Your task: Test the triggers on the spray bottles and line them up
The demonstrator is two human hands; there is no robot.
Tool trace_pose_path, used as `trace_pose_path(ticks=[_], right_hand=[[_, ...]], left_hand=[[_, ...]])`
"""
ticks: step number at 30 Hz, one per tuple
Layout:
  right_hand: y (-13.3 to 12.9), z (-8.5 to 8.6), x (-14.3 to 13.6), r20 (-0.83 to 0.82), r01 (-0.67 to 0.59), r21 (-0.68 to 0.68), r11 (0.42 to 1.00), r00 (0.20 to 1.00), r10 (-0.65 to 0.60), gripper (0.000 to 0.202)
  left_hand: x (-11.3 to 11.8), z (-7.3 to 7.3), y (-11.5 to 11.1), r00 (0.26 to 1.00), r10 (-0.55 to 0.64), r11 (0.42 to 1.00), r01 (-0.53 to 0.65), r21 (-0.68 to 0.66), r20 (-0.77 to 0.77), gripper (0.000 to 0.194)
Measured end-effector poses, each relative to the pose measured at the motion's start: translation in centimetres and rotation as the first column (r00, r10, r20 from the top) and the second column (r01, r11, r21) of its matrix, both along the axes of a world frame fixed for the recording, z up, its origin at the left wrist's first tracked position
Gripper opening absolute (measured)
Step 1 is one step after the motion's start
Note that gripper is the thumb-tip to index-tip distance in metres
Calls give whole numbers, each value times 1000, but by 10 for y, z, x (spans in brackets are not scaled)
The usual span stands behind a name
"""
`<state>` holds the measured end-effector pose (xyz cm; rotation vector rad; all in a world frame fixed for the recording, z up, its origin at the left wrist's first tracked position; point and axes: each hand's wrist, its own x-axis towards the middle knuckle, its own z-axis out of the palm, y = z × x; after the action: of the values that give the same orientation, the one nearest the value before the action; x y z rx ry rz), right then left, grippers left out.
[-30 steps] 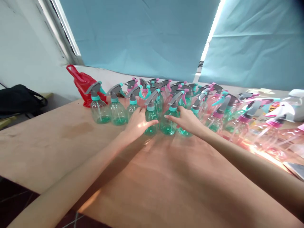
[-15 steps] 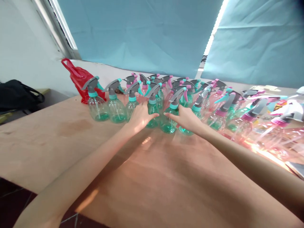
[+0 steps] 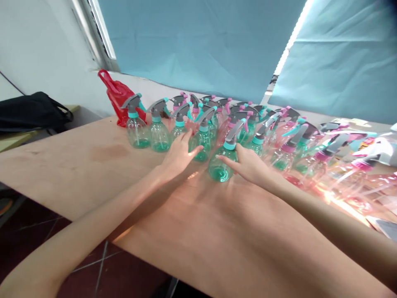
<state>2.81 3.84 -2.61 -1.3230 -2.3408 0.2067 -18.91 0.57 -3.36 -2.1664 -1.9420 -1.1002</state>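
Note:
My right hand (image 3: 252, 164) is wrapped round a clear green spray bottle (image 3: 219, 167) with a turquoise collar and grey trigger head; its thumb lies across the front and its other fingers are hidden behind. That bottle tilts slightly and sits a little nearer to me than its neighbours. My left hand (image 3: 178, 154) has thumb and fingers apart, close to the left side of another green spray bottle (image 3: 203, 145); whether it touches that bottle I cannot tell. Further left stand more green bottles, among them one at the row's end (image 3: 138, 134).
Several pink and green spray bottles (image 3: 283, 154) crowd the back and right of the wooden table (image 3: 186, 231). A red plastic bag (image 3: 119, 97) rests at the back left. Beyond it, a black bag (image 3: 34, 111) lies on a bench. Blue sheets (image 3: 198, 45) cover the window.
The bottle in my right hand has come toward me, out of the row. My left hand has shifted slightly left and its fingers have opened. The view has turned a little.

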Motion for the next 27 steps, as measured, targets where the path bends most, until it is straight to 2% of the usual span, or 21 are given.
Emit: trace_pose_path(ticks=[3,6,10,18,22,24,25,27], right_hand=[[-15,-6,6,-12,-29,50,998,999,30,42],[-32,-12,13,-31,-66,89,994,997,69,41],[-54,-18,29,-53,-104,140,985,992,113,39],[-79,-24,79,-112,-184,218,958,971,212,42],[-80,-28,97,-215,-233,181,956,939,269,35],[-79,-31,100,-282,-262,138,955,914,292,36],[-79,-33,101,-311,-268,122,956,904,293,40],[-78,-37,101,-338,-266,110,958,896,287,47]], left_hand=[[9,0,-24,998,-46,999,47,-22,37,53],[26,3,-44,981,-159,981,169,-94,108,44],[50,7,-59,944,-235,944,278,-175,232,40],[92,10,-63,856,-401,862,474,-182,327,38],[122,19,-62,751,-508,755,623,-202,421,64],[139,24,-59,710,-525,722,663,-196,469,72],[147,26,-57,695,-529,710,677,-195,486,66],[161,29,-53,667,-556,682,707,-186,496,38]])
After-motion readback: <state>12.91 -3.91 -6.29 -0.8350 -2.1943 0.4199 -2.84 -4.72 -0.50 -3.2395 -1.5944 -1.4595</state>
